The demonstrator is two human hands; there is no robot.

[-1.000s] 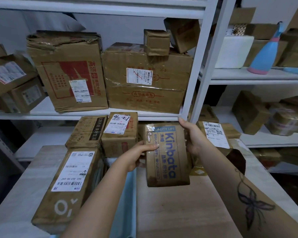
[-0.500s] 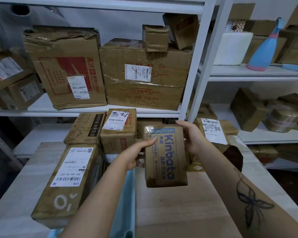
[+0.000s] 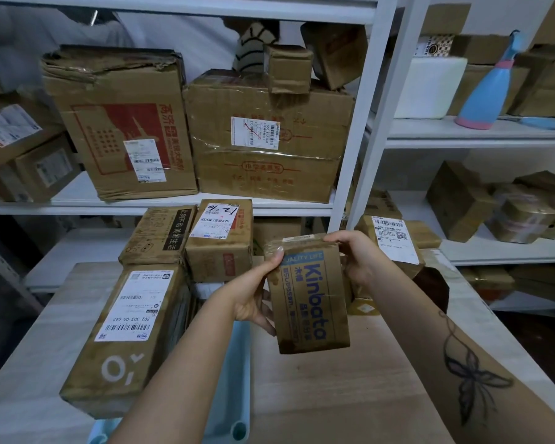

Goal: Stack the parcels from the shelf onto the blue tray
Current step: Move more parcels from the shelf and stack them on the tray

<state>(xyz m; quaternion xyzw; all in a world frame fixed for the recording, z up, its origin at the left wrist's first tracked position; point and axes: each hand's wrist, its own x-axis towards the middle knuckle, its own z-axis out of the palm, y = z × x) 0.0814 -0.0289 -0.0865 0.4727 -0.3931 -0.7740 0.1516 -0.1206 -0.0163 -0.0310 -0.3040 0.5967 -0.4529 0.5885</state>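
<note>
Both hands hold one small brown parcel [image 3: 308, 299] printed with blue "Kinbata" lettering in the centre of the frame, clear of the bench [image 3: 334, 398] below it. The left hand [image 3: 253, 296] grips the parcel's left edge, thumb laid on the front near the upper left corner and fingers curled round behind. The right hand [image 3: 356, 261] clasps the upper right corner, its fingers hooked over the top edge. The parcel stands on end, tilted slightly with its top toward the shelf. The blue tray [image 3: 234, 379] shows as a pale blue strip at lower centre, just left of the held parcel and partly hidden by the left forearm. A long parcel [image 3: 125, 334] with a white barcode label lies at lower left; its near end hangs over a corner of the tray. Behind it, in the middle of the frame, two more parcels stand side by side and touching: one with a black printed strip [image 3: 159, 235] and one with a hand-marked label [image 3: 220, 241]. Above them the white shelf [image 3: 161, 208] carries two large cartons, a crumpled one with red print [image 3: 119, 123] at upper left and a taped one [image 3: 266, 139] beside it, with a small box [image 3: 289, 68] on top. At upper right a blue and pink bottle [image 3: 484, 88] stands near a white block [image 3: 430, 88] on another shelf. A butterfly tattoo [image 3: 471, 379] marks the right forearm at lower right.
</note>
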